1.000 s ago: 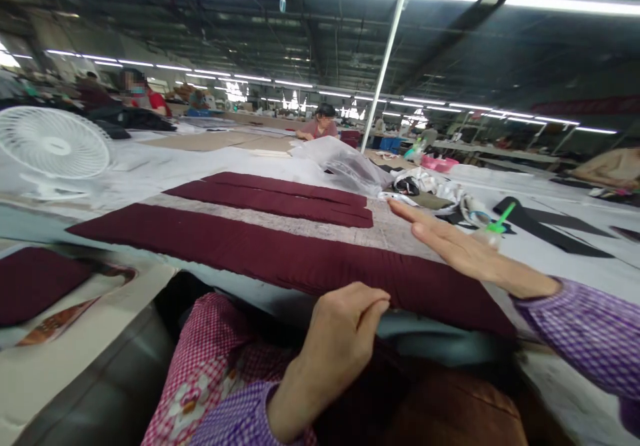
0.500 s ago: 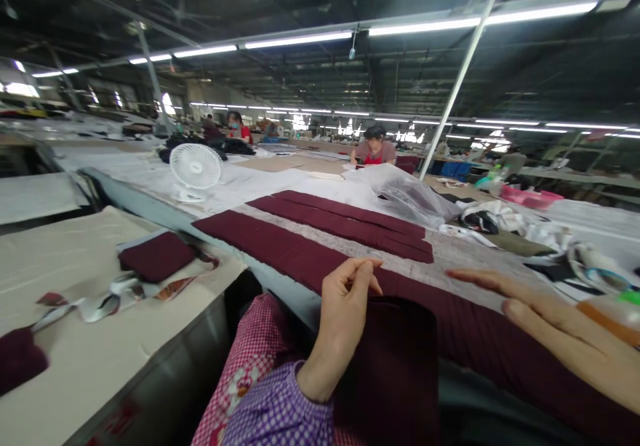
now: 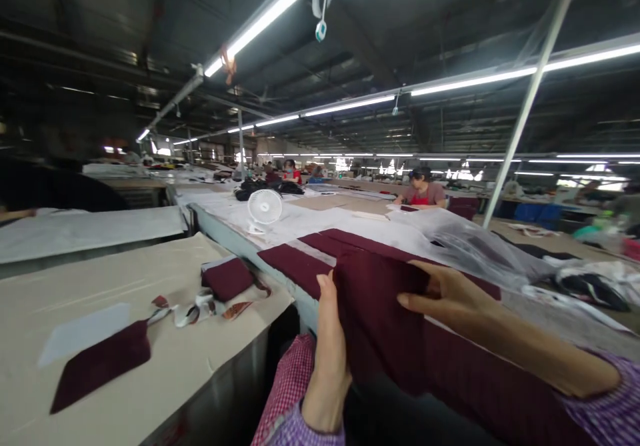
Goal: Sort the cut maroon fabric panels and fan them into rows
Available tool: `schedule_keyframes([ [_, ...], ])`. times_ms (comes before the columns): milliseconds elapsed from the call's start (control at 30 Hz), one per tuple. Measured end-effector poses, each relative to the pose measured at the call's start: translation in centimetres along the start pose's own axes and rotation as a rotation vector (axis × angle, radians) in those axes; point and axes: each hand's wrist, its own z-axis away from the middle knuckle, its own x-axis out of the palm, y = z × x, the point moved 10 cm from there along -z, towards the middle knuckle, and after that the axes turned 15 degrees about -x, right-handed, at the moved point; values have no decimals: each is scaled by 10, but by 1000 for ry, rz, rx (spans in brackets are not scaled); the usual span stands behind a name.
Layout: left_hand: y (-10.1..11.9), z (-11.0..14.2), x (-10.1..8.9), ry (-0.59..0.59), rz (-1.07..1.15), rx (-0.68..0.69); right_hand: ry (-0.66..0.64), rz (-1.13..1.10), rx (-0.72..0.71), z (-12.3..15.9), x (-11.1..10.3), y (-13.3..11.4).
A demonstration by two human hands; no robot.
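Observation:
A maroon fabric piece is held up in front of me, hanging over the table's near edge. My right hand grips its upper right side, thumb on the near face and the fingers mostly behind. At the left edge of the cloth is my left hand, thumb pointing up; its other fingers are hidden by the fabric. Beneath and beyond lie long maroon strips on the table. One strip runs along the near edge under my right forearm.
A white fan stands on the long table. To the left, a beige-covered surface bears maroon pieces joined by a patterned band. Clear plastic sheeting lies at right. A co-worker leans over the table's far side.
The maroon piece has risen from hanging below my left hand to upright between both hands. My right hand came left and took hold of it. The view has swung left.

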Motion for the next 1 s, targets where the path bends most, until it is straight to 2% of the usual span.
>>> schedule_keyframes([
  [67,4,7,5,-108,5,-17,-33,-77,-14,-11,1,-4],
  [133,4,9,5,-142,-8,-36,-40,-89,-31,-16,3,-8],
  [233,-4,4,-8,-61,62,-111,24,3,-89,-16,1,-13],
  [300,-8,1,-17,-18,147,-162,39,-12,-125,-15,4,-17],
  [433,-11,0,-24,-56,233,-256,-16,-26,-222,-15,10,-31],
  [533,-5,2,-27,-93,195,-233,-27,191,-296,-16,5,-40],
  [633,-2,5,-29,-107,163,-195,-95,310,-367,-17,10,-47],
  [733,5,9,-32,-84,124,-116,-153,273,-340,-18,19,-47],
  [833,11,14,-33,-70,82,-66,-125,211,-271,-17,20,-41],
  [1000,23,20,-33,-21,88,8,-67,83,-245,-16,24,-37],
])
